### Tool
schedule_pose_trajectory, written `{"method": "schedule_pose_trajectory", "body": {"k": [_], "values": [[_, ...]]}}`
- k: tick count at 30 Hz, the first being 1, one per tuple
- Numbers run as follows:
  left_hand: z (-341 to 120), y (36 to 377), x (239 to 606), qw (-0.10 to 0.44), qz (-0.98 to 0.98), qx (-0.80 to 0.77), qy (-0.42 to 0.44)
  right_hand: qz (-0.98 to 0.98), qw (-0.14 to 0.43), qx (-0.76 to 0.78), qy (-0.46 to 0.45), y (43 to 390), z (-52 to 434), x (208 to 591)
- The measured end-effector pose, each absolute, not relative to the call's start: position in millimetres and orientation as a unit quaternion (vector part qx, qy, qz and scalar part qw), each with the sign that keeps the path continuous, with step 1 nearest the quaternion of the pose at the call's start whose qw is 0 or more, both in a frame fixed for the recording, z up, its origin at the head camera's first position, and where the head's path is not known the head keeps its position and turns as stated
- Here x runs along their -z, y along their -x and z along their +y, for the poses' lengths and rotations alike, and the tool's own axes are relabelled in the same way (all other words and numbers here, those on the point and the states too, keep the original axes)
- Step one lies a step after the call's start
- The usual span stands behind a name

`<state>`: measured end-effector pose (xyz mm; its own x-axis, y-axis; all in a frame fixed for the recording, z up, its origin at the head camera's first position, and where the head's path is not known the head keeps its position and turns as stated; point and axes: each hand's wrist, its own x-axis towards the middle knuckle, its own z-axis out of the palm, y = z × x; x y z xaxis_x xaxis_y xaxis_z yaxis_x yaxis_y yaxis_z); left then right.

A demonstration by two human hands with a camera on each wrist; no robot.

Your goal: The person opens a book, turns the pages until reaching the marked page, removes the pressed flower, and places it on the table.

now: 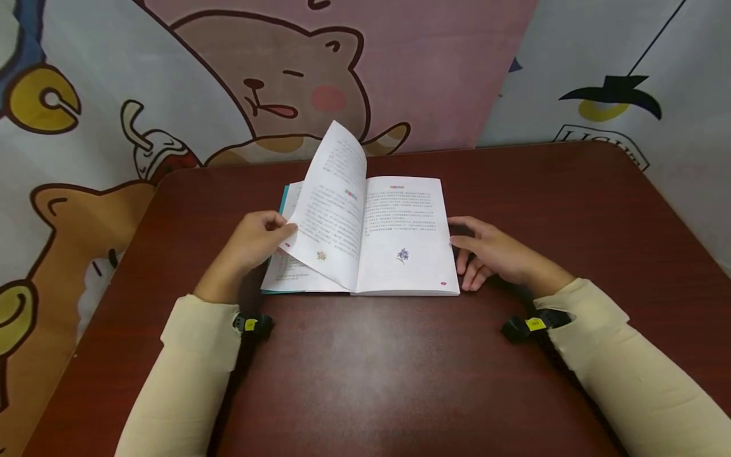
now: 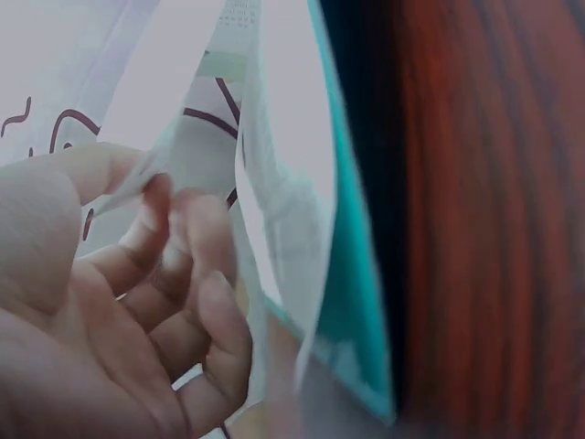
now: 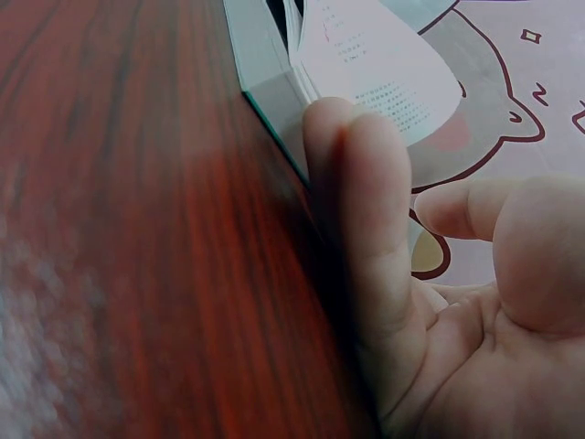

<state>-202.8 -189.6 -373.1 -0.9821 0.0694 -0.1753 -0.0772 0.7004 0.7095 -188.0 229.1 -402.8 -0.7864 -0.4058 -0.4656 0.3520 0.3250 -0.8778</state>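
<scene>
An open book (image 1: 400, 266) with a teal cover lies on the table, printed text on both sides. One page (image 1: 331, 209) is lifted and curves over the left half, its top corner raised. My left hand (image 1: 257, 238) pinches that page's lower outer corner between thumb and finger; in the left wrist view the hand (image 2: 137, 283) shows its other fingers curled loosely below the page. At the book's right edge, my right hand (image 1: 493, 254) rests with fingers extended, thumb and fingertips by the page edge. The right wrist view shows this hand (image 3: 439, 302) beside the book (image 3: 283, 96).
The dark reddish-brown table (image 1: 365, 368) extends around the book. Behind it hangs a cartoon-printed backdrop (image 1: 428, 70) with a bear. Black wrist devices (image 1: 259, 325) with yellow labels sit at both cream sleeves (image 1: 183, 374).
</scene>
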Motion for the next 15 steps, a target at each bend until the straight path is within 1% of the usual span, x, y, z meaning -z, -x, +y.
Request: {"method": "schedule_pose_trajectory", "body": {"k": [6,9,15], "values": [[-193.6,199.6,368.3,0.128,0.922,-0.366,-0.01,0.746,0.33,0.578,0.019,187.1,228.8,401.0],[-195.4,199.4,366.8,0.132,0.925,-0.356,-0.013,0.748,0.325,0.578,0.019,187.0,228.7,399.4],[-198.6,199.3,366.3,0.158,0.943,-0.291,-0.024,0.747,0.328,0.578,0.016,187.0,228.6,398.5]]}}
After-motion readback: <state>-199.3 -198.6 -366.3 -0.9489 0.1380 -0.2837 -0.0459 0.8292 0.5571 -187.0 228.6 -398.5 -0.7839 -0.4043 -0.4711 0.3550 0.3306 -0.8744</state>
